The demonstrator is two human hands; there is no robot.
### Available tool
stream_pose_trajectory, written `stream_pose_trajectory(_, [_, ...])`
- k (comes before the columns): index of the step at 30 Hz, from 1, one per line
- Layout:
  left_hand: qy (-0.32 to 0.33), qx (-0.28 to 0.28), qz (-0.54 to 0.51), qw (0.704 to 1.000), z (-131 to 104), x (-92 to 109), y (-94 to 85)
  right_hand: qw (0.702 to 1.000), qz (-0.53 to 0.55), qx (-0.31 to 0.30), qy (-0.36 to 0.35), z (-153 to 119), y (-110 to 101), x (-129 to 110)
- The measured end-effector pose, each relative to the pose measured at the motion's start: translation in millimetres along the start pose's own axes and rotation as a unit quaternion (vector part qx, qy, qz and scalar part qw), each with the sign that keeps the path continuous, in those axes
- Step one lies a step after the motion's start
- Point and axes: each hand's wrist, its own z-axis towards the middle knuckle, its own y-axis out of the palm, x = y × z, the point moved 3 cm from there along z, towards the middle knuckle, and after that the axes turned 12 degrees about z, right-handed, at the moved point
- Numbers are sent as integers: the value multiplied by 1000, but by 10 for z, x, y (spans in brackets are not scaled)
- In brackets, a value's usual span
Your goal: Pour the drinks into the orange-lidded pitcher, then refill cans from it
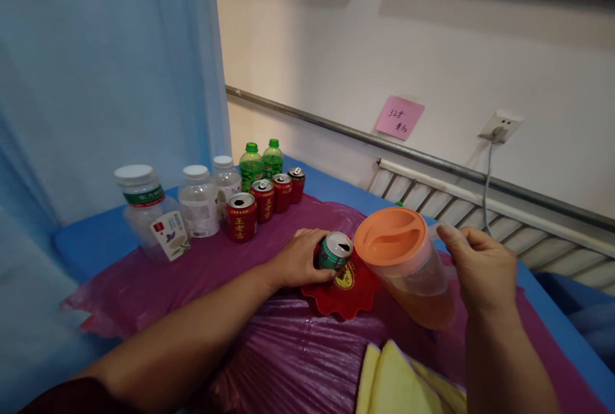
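Observation:
My left hand (302,259) is wrapped round a green drink can (335,252) whose top opening shows. The can stands on a red scalloped mat (343,298) with a yellow emblem. In my right hand (478,266) is the handle of a clear plastic pitcher (423,292) with an orange lid (391,234). The pitcher is tilted toward the can, its lid edge close beside the can's top. Amber liquid fills the lower part of the pitcher. No stream of liquid is visible between the two.
Several red cans (241,216) stand in a row at the back left. Behind them are two green bottles (251,167) and clear jars (198,202) with white lids. A yellow cloth (403,382) lies in front on the purple plastic sheet (298,350). A radiator (446,206) lines the wall.

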Motion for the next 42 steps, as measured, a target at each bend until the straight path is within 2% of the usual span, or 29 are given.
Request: stream_pose_trajectory(42, [1,-14,-1,1000,-7,-32,66,998,-54,-1,-14,-34,-37,1])
